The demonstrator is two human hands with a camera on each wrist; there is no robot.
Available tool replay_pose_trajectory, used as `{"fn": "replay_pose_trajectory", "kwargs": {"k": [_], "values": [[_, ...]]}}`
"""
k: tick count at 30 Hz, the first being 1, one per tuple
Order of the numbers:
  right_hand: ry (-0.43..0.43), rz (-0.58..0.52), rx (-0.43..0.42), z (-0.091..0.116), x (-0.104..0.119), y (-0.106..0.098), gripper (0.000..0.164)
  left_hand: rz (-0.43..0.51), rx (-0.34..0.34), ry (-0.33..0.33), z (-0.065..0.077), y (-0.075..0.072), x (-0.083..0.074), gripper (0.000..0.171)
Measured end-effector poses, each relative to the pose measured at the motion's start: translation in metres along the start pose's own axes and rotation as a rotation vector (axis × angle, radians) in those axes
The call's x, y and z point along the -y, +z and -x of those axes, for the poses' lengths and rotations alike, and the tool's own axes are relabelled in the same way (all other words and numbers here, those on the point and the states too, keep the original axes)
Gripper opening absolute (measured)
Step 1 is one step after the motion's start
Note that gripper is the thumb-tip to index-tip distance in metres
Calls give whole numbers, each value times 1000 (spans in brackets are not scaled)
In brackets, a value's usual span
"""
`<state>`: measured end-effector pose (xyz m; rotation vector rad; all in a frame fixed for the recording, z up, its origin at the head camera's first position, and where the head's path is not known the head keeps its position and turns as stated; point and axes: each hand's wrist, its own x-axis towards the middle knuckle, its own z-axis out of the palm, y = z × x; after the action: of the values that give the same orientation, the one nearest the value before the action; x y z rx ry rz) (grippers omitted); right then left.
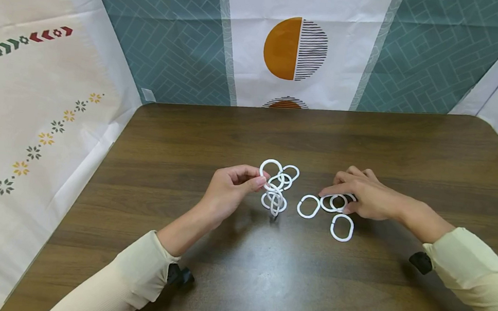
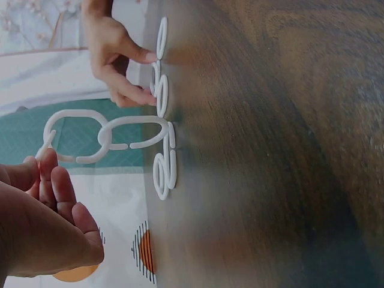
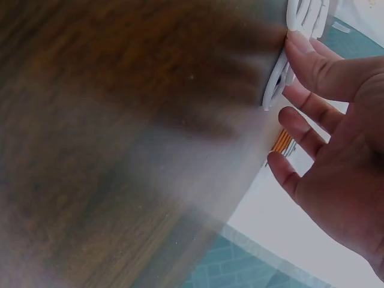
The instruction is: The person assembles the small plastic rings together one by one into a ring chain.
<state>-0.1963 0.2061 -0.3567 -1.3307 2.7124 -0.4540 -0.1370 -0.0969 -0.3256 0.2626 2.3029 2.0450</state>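
My left hand (image 1: 229,190) pinches the end link of a chain of white plastic links (image 1: 290,175) between thumb and fingers. In the left wrist view, the raised end of the chain (image 2: 132,121) slants down to links lying on the table. My right hand (image 1: 372,197) is over several loose white links, its thumb and index finger apart at either side of overlapping ones. The right wrist view shows its thumb (image 3: 305,51) touching a link's edge, other fingers loosely extended. One loose link (image 1: 301,206) lies left of that hand, another (image 1: 351,230) nearer me.
The brown wooden table (image 1: 288,290) runs under both hands. A patterned teal and white cloth (image 1: 179,38) hangs behind its far edge, and a cream embroidered cloth (image 1: 10,121) hangs at the left. Dark wrist cameras (image 1: 179,275) sit at both cuffs.
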Motion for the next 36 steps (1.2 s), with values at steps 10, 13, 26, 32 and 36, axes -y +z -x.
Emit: {"fn": "replay_pose_trajectory", "kwargs": {"k": [10,13,26,32,36], "values": [[25,50,-47,0,3,2,47,-4,-4,0,0,0,0,21],[15,69,-71,-1,4,3,45,-7,-7,-5,1,0,-1,17],[13,118,-133,-3,2,1,43,-5,1,-11,1,1,-1,18],[-8,89,-225,-5,5,-6,42,8,3,-40,3,2,-9,18],[-23,85,-279,-9,9,-11,41,-5,-6,-42,6,5,-19,15]]}}
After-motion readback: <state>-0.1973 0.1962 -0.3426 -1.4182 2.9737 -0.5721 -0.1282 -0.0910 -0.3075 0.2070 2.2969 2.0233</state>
